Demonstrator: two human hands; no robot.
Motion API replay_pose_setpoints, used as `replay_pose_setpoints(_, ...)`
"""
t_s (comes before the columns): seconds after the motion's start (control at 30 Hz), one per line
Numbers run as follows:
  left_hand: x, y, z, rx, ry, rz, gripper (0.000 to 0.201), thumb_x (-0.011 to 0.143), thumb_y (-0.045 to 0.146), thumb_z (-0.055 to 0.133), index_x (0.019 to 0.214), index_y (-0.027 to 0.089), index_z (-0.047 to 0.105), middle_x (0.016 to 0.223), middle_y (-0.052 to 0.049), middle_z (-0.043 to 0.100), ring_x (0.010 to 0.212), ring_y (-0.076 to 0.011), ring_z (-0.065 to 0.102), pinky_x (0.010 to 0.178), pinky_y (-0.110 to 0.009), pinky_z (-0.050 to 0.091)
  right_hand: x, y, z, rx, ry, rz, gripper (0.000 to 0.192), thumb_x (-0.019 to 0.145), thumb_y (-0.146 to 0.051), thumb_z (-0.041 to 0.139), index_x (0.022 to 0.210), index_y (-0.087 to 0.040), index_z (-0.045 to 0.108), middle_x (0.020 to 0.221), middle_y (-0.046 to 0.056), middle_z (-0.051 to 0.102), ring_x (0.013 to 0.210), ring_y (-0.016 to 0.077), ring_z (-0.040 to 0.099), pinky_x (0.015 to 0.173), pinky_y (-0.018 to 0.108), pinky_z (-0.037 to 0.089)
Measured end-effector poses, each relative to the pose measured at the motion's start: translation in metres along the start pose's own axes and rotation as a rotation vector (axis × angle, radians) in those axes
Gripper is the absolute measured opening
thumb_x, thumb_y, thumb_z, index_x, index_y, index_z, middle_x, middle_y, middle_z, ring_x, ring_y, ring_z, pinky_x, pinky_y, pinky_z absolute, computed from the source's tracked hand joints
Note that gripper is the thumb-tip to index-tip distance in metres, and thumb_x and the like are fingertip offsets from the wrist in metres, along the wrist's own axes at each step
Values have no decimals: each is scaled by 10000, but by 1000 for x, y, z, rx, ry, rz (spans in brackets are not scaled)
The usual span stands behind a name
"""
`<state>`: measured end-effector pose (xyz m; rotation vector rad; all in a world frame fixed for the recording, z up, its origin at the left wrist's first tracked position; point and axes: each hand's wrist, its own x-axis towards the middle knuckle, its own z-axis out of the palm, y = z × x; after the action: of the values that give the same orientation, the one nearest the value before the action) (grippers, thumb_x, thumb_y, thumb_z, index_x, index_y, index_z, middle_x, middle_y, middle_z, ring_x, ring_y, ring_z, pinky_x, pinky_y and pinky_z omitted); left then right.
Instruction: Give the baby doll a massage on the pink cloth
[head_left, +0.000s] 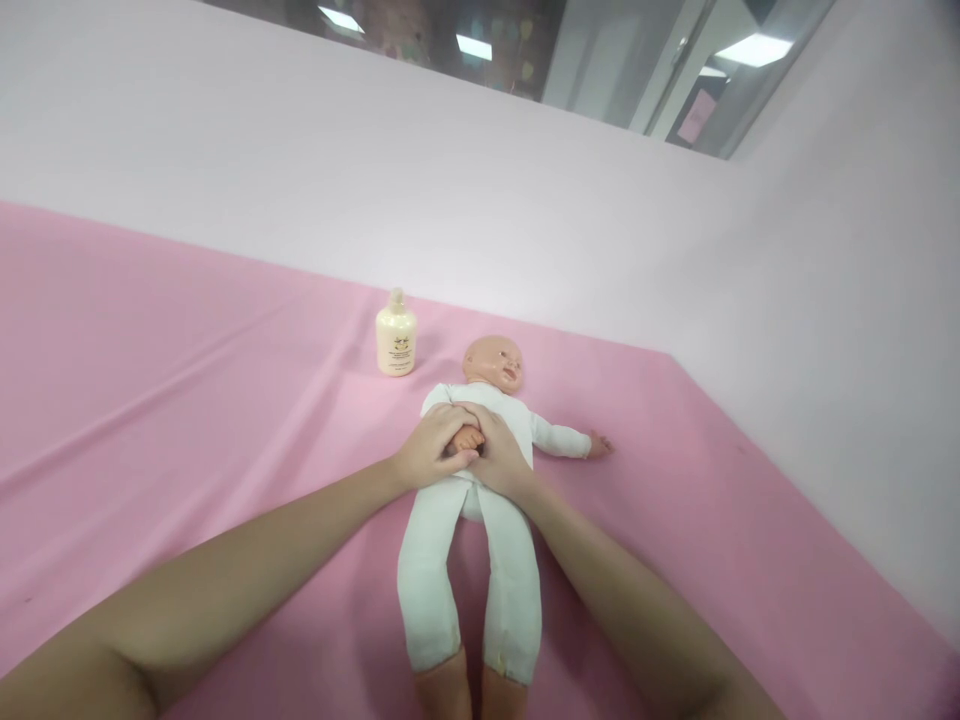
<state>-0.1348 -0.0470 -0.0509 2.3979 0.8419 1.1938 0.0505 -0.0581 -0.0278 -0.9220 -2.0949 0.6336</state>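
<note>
We see a bald baby doll point(495, 364) in white clothes on its back on the pink cloth point(247, 430), directly beneath our two hands, head beyond them and legs toward us. Our left hand point(433, 447) is curled round the doll's small fist point(468, 440) over its belly, thumb below and fingers above. Our right hand point(501, 452) lies against the fist's other side, fingers partly bent; we cannot tell whether it grips. The doll's other arm point(561, 438) stretches rightward. A cream bottle point(396, 338) stands upright near the doll's head.
</note>
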Motion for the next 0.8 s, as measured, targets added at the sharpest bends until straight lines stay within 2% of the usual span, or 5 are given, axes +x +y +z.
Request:
replay_pose_setpoints(0.27,-1,-3,1,1,9,3,428,977,589,540,1131,207,654,1073,-117,703,1008,-302,627,959,-491,503,0,-1,0,10,-1,-17,607,848,-364,675,1417,-174,583,1380,155,709,1270,362,653,1153,553,453)
replay_pose_setpoints(0.8,-1,-3,0,-1,1,-9,436,971,605,549,1124,211,655,1056,-115,700,993,-301,626,973,-493,496,0,0,0,2,-9,-2,635,836,-353,678,1443,-202,569,1426,142,691,1311,341,639,1177,551,443)
